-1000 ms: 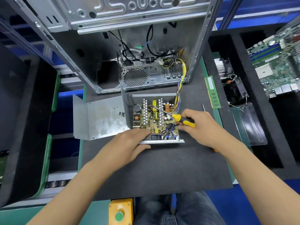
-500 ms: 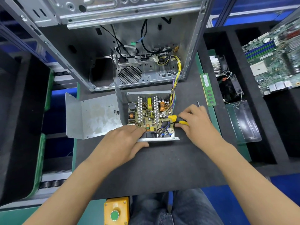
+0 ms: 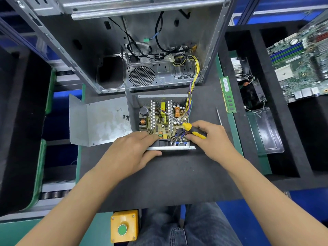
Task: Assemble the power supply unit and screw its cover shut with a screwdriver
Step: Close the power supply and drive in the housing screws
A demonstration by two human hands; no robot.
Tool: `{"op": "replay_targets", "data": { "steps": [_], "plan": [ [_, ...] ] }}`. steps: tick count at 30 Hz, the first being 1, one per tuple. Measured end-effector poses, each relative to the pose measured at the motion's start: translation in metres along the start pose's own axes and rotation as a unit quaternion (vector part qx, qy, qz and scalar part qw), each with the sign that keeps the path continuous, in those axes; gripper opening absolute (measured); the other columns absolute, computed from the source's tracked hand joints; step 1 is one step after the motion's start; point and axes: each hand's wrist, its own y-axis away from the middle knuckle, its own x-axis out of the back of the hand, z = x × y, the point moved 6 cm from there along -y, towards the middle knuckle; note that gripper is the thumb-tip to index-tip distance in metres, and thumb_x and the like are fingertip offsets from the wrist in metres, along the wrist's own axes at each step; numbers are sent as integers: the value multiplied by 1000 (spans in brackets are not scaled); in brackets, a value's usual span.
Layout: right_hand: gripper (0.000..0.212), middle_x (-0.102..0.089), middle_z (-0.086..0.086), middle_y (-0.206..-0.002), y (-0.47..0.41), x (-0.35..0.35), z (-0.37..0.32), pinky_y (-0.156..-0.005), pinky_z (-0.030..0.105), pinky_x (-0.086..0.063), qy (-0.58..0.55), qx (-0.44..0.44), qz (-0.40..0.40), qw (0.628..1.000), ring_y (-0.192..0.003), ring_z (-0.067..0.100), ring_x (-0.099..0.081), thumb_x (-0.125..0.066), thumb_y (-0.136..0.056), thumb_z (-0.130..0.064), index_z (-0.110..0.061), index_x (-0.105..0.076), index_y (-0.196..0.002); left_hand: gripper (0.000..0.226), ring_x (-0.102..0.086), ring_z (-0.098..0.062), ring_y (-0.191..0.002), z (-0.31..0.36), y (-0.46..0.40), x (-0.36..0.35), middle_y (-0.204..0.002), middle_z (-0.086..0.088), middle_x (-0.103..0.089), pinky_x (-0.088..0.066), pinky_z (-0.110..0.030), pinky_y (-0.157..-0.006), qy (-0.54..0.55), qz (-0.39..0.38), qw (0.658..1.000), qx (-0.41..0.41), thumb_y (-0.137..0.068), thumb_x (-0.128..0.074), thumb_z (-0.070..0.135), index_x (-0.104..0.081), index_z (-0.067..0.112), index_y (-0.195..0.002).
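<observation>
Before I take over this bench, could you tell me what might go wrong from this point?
The screwdriver held by the right hand has its tip down among the circuit board parts; a slip could nick a component or the wire bundle. The loose screws lie on the open cover and could roll off if it is lifted. The left hand rests on the casing's thin front edge, which may be sharp.

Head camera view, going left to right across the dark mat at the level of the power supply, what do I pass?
Metal cover → loose screws → open power supply unit → screwdriver held by the right hand → thin metal rod → green memory stick → clear plastic tray.
</observation>
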Motion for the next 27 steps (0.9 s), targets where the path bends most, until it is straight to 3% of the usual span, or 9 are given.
{"op": "replay_targets", "data": {
  "steps": [3,7,13,18,20,24,27],
  "plan": [
    [19,-63,-18,-70,2,0,2,-60,12,-39,20,14,4,1000,-68,6,-53,-79,-82,-30,-43,-66,-86,42,-66,-31,-76,-1,0,0,-86,-6,-67,-56,-40,-56,3,-1,1000,3,-89,-70,39,-71,8,-117],
    [12,-60,-29,-68,3,-3,4,-59,8,-36,44,34,12,998,-66,1,-52,-79,-84,-29,-32,-71,-92,42,-67,-32,-75,0,-1,0,-86,-6,-68,-57,-41,-55,7,2,1000,5,-88,-72,37,-71,7,-117],
    [12,-61,-27,-70,8,-4,2,-62,4,-37,44,66,49,996,-64,1,-51,-82,-80,-21,-24,-74,-88,42,-68,-31,-78,-1,0,0,-88,-5,-69,-56,-39,-56,9,4,1000,8,-87,-74,36,-71,8,-117],
    [16,-70,2,-81,11,-6,-12,-69,0,-35,96,135,40,985,-72,6,-53,-81,-77,-5,-5,-75,-92,41,-67,-31,-80,-2,1,-1,-89,-5,-68,-56,-40,-56,16,4,1000,10,-89,-72,38,-70,9,-119],
    [13,-67,6,-79,11,-7,-17,-66,5,-33,121,151,33,980,-68,11,-52,-81,-77,-3,-3,-75,-89,42,-67,-30,-81,-1,1,-2,-90,-4,-68,-56,-40,-57,19,4,1000,9,-90,-71,39,-70,10,-120],
    [14,-64,11,-84,9,-10,-21,-69,28,-41,155,128,-20,979,-76,27,-58,-77,-80,1,0,-75,-94,42,-66,-30,-83,-3,1,-2,-91,-5,-68,-56,-41,-59,26,2,1000,15,-91,-69,39,-69,11,-121],
    [11,-57,8,-83,5,-11,-24,-65,32,-38,189,102,-57,975,-77,28,-53,-74,-82,0,-3,-72,-92,42,-66,-31,-82,-2,1,-2,-91,-5,-67,-56,-41,-59,26,-2,1000,16,-91,-69,39,-69,10,-121]
  ]
}}
